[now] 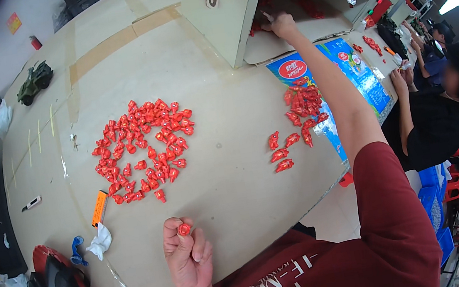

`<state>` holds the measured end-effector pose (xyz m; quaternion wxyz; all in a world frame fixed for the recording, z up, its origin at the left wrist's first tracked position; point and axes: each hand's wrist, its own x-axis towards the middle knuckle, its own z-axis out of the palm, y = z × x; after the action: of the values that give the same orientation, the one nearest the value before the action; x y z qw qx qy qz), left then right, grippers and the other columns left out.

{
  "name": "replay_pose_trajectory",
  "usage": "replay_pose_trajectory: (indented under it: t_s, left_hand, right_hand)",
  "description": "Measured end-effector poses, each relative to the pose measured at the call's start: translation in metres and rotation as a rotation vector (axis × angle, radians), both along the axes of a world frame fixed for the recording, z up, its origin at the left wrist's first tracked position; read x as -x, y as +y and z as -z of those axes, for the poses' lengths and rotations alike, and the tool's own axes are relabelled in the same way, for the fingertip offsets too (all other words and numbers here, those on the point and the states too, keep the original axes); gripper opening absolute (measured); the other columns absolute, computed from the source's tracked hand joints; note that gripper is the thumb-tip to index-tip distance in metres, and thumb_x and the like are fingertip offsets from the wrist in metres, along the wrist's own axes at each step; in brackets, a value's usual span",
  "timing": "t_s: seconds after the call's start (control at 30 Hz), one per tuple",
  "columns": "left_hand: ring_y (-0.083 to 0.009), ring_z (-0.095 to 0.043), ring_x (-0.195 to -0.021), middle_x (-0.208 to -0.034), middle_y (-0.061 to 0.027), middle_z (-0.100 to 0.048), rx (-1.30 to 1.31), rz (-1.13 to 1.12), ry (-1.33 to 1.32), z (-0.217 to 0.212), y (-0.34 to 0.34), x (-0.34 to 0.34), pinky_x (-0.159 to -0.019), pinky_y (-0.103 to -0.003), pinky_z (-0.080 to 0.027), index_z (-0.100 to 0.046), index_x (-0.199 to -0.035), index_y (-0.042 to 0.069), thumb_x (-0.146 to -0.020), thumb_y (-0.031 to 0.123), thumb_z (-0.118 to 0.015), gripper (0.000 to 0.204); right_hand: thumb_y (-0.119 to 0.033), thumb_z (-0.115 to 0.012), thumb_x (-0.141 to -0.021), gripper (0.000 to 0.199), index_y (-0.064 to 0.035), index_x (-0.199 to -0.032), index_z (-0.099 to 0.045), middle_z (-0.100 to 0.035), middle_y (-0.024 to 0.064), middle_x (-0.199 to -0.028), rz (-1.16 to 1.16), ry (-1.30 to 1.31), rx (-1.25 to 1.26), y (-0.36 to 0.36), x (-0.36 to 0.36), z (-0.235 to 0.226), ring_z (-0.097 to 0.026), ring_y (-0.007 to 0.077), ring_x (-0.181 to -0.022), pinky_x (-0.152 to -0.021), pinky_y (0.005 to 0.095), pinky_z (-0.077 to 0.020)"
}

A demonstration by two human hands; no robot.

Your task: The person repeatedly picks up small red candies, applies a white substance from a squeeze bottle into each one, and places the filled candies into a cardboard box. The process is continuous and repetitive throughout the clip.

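Note:
My left hand [189, 253], a bracelet at its wrist, pinches a small red plastic part [183, 229] above the near table edge; the part's round end faces up. My right arm stretches far forward, and my right hand [284, 26] is inside the opening of a pale booth [227, 31]. Its fingers are closed on a slim pale object [267, 16], too small to name. A large cluster of similar red parts [145, 138] lies mid-table. Beneath my right forearm is a pile of longer red figure-like pieces [305, 102], partly on a blue printed sheet [358, 73].
On the left lie a green toy vehicle [35, 82], a cutter knife [31, 203], an orange box [100, 208], a crumpled tissue [99, 241], blue goggles-like item [77, 251] and a black-and-red bag [63, 284]. Co-workers, one in black [436, 118], sit along the right.

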<state>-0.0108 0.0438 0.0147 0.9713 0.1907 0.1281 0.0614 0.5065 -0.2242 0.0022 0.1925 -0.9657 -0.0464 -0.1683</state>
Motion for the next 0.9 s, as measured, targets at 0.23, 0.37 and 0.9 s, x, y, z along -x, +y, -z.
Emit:
replay_pose_trajectory:
  t_s: [0.23,0.37,0.9]
  left_hand:
    - [-0.0056,-0.036,-0.049,-0.105,-0.0049,-0.059,-0.009,0.036,0.002,-0.001,-0.003,-0.008,-0.041,-0.018,-0.031,-0.052,-0.108,0.007,-0.09,0.007,-0.059,0.019]
    - [-0.0056,-0.039,-0.049,-0.098,-0.0045,-0.062,-0.023,0.064,0.032,-0.006,-0.008,-0.01,-0.043,-0.018,-0.03,-0.056,-0.102,0.007,-0.09,0.01,-0.06,0.013]
    - [-0.0038,-0.036,-0.049,-0.095,-0.0033,-0.061,-0.082,0.134,0.038,-0.005,-0.035,0.001,-0.042,-0.018,-0.029,-0.054,-0.107,0.007,-0.096,0.016,-0.052,0.015]
  right_hand:
    - [-0.034,-0.079,-0.066,0.041,-0.0035,-0.091,-0.068,-0.066,0.0213,-0.09,-0.065,0.024,0.043,-0.012,0.013,-0.004,-0.064,0.0354,-0.085,-0.075,0.0408,-0.0513]
    - [-0.02,-0.076,-0.071,0.025,-0.0028,-0.086,-0.065,-0.066,0.0134,-0.078,-0.21,0.131,-0.441,-0.034,0.045,-0.01,-0.063,0.0225,-0.068,-0.06,0.0338,-0.0484]
    - [0.0,-0.066,-0.08,0.015,0.0021,-0.095,-0.065,-0.068,0.01,-0.089,-0.664,0.595,-1.154,0.066,0.35,-0.05,-0.066,0.0165,-0.087,-0.073,0.0268,-0.0521]
